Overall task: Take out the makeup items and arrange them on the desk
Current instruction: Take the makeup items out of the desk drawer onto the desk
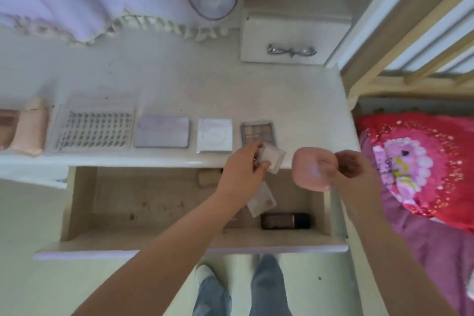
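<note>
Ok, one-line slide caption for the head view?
Left hand holds a small clear compact, right hand a pink puff, above the open drawer.

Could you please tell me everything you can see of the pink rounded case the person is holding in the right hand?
The pink rounded case is a smooth, glossy, plastic-looking piece with soft corners and a pale highlight on its face. It is lifted in the air, over the right end of the open drawer, near the desk's front edge. The right hand grips its right side. Motion blur hides any seam, hinge or label.

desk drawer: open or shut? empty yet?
Open, not empty. The drawer is pulled out below the desk; a dark bottle and small compact lie inside.
</note>
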{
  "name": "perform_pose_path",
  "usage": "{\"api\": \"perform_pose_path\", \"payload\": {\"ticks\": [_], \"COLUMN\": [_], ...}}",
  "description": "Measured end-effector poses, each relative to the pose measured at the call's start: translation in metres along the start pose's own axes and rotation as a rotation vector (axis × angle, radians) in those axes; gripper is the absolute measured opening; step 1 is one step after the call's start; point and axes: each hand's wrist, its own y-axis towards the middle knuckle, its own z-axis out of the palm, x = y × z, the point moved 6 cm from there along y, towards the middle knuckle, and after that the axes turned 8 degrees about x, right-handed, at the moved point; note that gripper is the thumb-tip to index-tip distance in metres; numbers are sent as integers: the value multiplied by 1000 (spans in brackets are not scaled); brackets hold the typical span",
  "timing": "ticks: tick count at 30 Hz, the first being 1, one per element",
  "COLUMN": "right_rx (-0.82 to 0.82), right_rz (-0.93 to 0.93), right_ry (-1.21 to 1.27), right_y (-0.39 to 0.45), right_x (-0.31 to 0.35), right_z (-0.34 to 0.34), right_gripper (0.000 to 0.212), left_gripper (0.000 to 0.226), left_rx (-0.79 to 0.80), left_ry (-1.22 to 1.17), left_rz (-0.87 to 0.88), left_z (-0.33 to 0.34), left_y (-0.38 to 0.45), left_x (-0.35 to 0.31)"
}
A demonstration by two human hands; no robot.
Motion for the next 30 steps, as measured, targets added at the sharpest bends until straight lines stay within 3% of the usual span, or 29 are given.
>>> {"api": "perform_pose_path", "payload": {"ticks": [4, 8, 12, 19, 26, 28, 30], "right_rx": [-64, 28, 145, 235, 174, 126, 25], "right_rz": [11, 58, 52, -7, -151, -182, -359], "right_ry": [39, -20, -124, -290, -470, -455, -432], "right_y": [50, 86, 106, 121, 115, 108, 88], "right_x": [2, -9, -19, -29, -25, -21, -8], "right_z": [-40, -43, -35, -30, -26, -30, -36], "right_gripper": [22, 21, 19, 27, 31, 30, 25], "left_gripper": [36, 28, 40, 39, 31, 32, 28], "left_rx": [-49, -104, -151, -70, -44, -91, -189], "left_ry": [10, 73, 194, 440, 564, 554, 552], "left_rz": [-105, -191, -213, -295, -277, -245, -151], "left_z": [31, 48, 57, 67, 68, 64, 58], "left_y": [51, 75, 76, 80, 76, 70, 55], "left_x": [-32, -40, -39, -35, -37, -39, -41]}}
